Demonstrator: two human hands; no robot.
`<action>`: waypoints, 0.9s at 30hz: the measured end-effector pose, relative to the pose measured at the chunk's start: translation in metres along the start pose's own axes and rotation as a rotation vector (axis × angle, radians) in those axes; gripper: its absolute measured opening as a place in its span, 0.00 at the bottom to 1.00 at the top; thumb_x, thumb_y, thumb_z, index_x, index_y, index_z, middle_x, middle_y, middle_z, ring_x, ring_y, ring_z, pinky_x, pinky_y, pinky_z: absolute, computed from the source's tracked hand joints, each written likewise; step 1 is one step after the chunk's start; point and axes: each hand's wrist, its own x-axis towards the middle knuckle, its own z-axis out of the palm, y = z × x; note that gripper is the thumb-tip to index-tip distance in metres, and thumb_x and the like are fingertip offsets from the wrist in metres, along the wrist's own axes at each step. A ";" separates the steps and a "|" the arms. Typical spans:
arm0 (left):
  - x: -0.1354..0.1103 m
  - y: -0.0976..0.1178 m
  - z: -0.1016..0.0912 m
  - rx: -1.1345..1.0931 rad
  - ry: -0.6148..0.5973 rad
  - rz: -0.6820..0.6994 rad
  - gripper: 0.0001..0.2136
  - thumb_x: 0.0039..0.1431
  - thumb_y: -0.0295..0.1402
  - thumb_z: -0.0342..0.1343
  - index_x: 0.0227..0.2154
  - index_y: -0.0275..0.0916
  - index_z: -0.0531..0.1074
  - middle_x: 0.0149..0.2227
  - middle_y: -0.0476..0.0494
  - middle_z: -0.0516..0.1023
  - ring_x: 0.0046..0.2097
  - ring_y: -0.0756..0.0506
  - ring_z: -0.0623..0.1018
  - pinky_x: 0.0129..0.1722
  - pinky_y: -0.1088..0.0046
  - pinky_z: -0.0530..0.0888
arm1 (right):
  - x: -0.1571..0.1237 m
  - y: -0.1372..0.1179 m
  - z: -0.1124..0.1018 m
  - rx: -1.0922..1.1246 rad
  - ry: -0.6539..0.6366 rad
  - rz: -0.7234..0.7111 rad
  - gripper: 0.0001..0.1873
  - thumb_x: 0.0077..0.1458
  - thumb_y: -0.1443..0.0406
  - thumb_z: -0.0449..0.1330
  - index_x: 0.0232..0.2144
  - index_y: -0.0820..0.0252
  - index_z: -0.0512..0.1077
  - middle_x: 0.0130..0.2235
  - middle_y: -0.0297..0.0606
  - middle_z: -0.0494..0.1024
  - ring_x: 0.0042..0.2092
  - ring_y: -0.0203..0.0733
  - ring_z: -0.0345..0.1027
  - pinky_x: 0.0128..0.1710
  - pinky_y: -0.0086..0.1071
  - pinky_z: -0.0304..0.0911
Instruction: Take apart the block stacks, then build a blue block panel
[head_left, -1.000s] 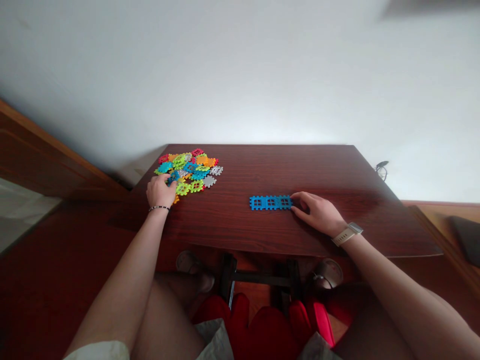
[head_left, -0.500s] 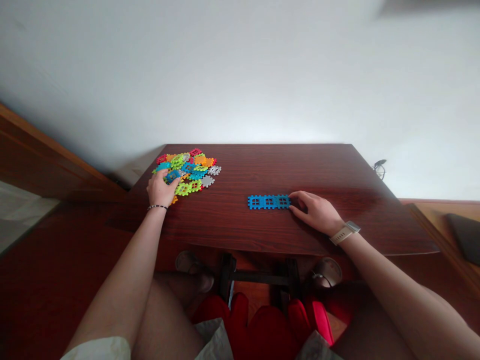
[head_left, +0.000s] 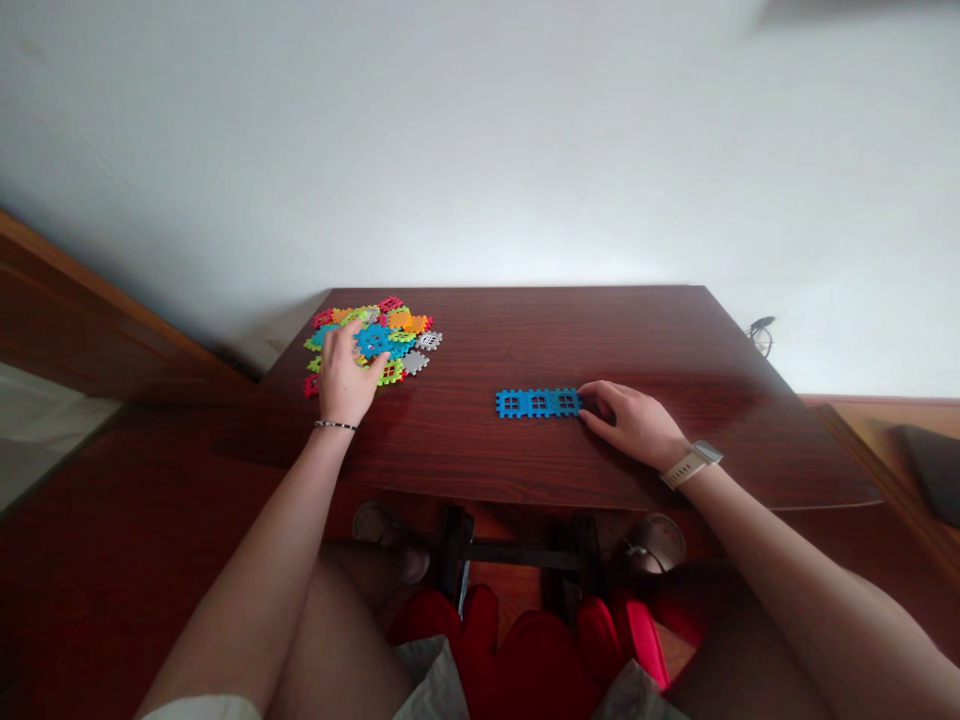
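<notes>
The left hand [head_left: 346, 372] covers a heap of multicoloured waffle blocks [head_left: 401, 345] at eleven o'clock, its grip unclear. The open right hand [head_left: 630, 425] touches a joined blue block strip [head_left: 538, 403] at one o'clock on the wooden table [head_left: 600, 340].

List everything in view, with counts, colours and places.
Wooden table: one, dark reddish-brown, against a white wall.
Interlocking plastic tiles: many, too overlapped to count, red, orange, green, blue and grey, piled at the table's left.
Joined tile strip: three tiles, blue, mid-table.
Wire loop: one, dark, beyond the table's right corner.
Black metal frame: one, below the table.
Red fabric item: one, red, below the frame.
Left hand: on the pile; bracelet at the wrist.
Right hand: at the strip's right end; cream watch at the wrist.
</notes>
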 end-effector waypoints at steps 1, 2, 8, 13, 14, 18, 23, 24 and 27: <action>-0.004 0.008 0.002 -0.010 -0.008 0.018 0.30 0.61 0.33 0.69 0.65 0.42 0.67 0.59 0.36 0.74 0.56 0.37 0.78 0.57 0.56 0.79 | 0.000 0.000 0.000 0.000 0.002 0.000 0.17 0.69 0.55 0.60 0.53 0.56 0.75 0.36 0.37 0.78 0.35 0.45 0.72 0.34 0.36 0.60; -0.009 0.016 0.003 -0.025 -0.025 0.033 0.30 0.61 0.35 0.70 0.65 0.43 0.68 0.57 0.37 0.75 0.53 0.38 0.79 0.54 0.57 0.81 | 0.000 0.000 0.000 0.000 0.001 0.001 0.17 0.69 0.55 0.60 0.53 0.56 0.75 0.35 0.37 0.78 0.34 0.45 0.72 0.34 0.36 0.60; -0.036 0.072 0.011 -0.100 -0.208 0.247 0.31 0.64 0.35 0.69 0.67 0.46 0.66 0.57 0.39 0.77 0.50 0.42 0.81 0.49 0.63 0.83 | 0.001 -0.001 0.000 -0.009 -0.004 0.029 0.17 0.68 0.54 0.60 0.53 0.55 0.75 0.35 0.36 0.78 0.34 0.45 0.72 0.33 0.35 0.60; -0.046 0.100 0.017 -0.169 -0.227 0.342 0.31 0.66 0.33 0.69 0.68 0.47 0.64 0.59 0.37 0.76 0.45 0.44 0.82 0.46 0.64 0.85 | 0.003 -0.004 0.001 -0.028 0.010 0.048 0.17 0.68 0.53 0.59 0.53 0.55 0.75 0.34 0.37 0.79 0.33 0.45 0.72 0.32 0.35 0.58; -0.047 0.103 0.018 -0.186 -0.217 0.348 0.31 0.66 0.33 0.69 0.68 0.47 0.64 0.59 0.37 0.76 0.45 0.44 0.82 0.46 0.64 0.85 | 0.003 -0.004 0.001 -0.032 0.011 0.051 0.17 0.68 0.53 0.59 0.53 0.55 0.75 0.34 0.37 0.79 0.33 0.45 0.72 0.31 0.35 0.58; -0.049 0.111 0.022 -0.243 -0.178 0.377 0.31 0.67 0.33 0.68 0.69 0.47 0.63 0.60 0.37 0.75 0.45 0.45 0.81 0.46 0.66 0.85 | 0.005 -0.005 0.002 -0.038 -0.002 0.076 0.18 0.69 0.53 0.59 0.53 0.55 0.75 0.33 0.36 0.79 0.32 0.45 0.72 0.30 0.35 0.56; -0.051 0.122 0.024 -0.270 -0.161 0.393 0.30 0.69 0.33 0.66 0.69 0.46 0.62 0.61 0.37 0.75 0.47 0.46 0.82 0.47 0.66 0.85 | 0.007 -0.007 0.002 -0.048 -0.023 0.117 0.19 0.69 0.53 0.58 0.54 0.55 0.74 0.32 0.35 0.79 0.30 0.44 0.72 0.30 0.34 0.53; -0.051 0.125 0.024 -0.278 -0.159 0.397 0.30 0.69 0.33 0.66 0.69 0.46 0.63 0.61 0.37 0.75 0.47 0.46 0.82 0.47 0.67 0.85 | 0.008 -0.007 0.001 -0.051 -0.029 0.122 0.19 0.69 0.53 0.58 0.55 0.55 0.74 0.32 0.35 0.79 0.30 0.44 0.71 0.29 0.34 0.53; -0.052 0.130 0.025 -0.296 -0.160 0.407 0.29 0.69 0.33 0.66 0.68 0.46 0.63 0.61 0.37 0.76 0.46 0.46 0.82 0.47 0.66 0.85 | 0.009 -0.008 0.000 -0.056 -0.043 0.138 0.20 0.69 0.52 0.58 0.55 0.55 0.74 0.32 0.35 0.79 0.30 0.45 0.71 0.29 0.34 0.52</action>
